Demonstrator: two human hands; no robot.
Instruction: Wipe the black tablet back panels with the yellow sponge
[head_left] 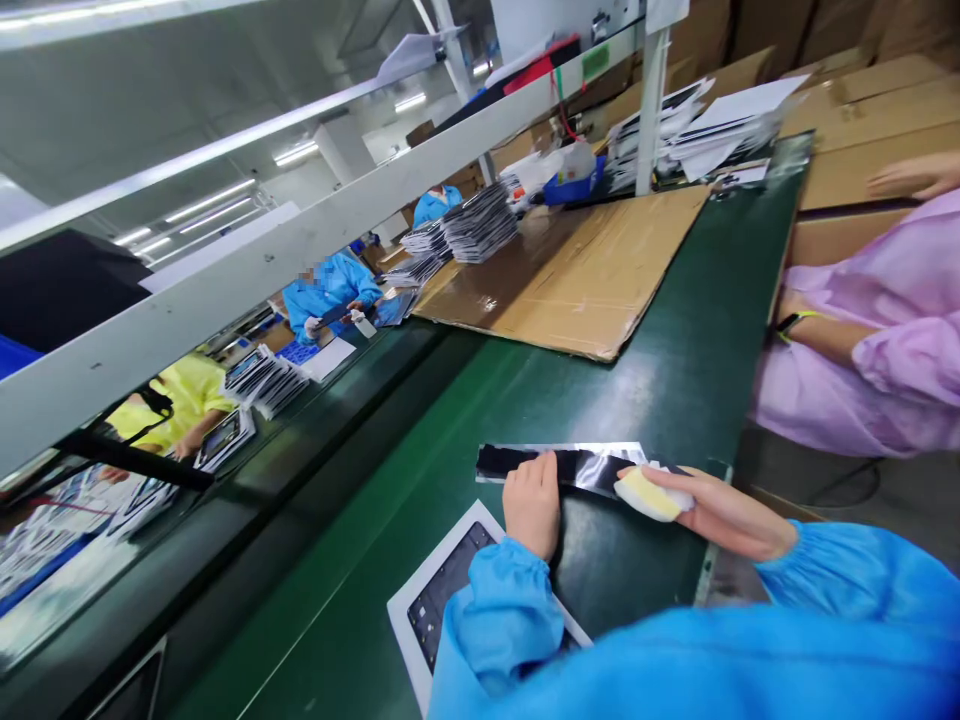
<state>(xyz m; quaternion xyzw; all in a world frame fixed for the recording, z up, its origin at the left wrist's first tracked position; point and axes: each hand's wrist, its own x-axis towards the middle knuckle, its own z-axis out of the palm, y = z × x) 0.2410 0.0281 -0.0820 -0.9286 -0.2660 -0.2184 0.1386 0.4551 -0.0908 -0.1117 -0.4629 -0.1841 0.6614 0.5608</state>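
Your left hand [532,500] rests flat on a long glossy black strip [577,465] that lies across the green bench [465,400], fingers pressed down on its middle and holding it in place; the hand is not closed around anything. Your right hand [712,510] grips a pale yellow and white sponge [651,492] between thumb and fingers, and the sponge touches the right end of the strip. The strip lies near the bench's right edge, its left end sticking out past your left hand and its surface shining with reflected light.

Just below your left wrist, partly hidden under your blue sleeve [502,620], lies a white-framed panel [442,590] with a dark keyboard-like face. It sits near the strip but apart from it.

Farther up the bench, a large flattened sheet of cardboard [592,270] lies well apart from your hands. Beyond it stand stacks of printed sheets [480,222] and a blue tub [574,185] beside a white post.

On your right sits a person in a pink smock [892,340], one forearm resting close to the bench edge, with brown boxes [862,120] behind. On the left side, beyond a slanting white rail [247,270], a person in a blue coat [330,290] and a person in a yellow top [176,400] work at more stacks of sheets.
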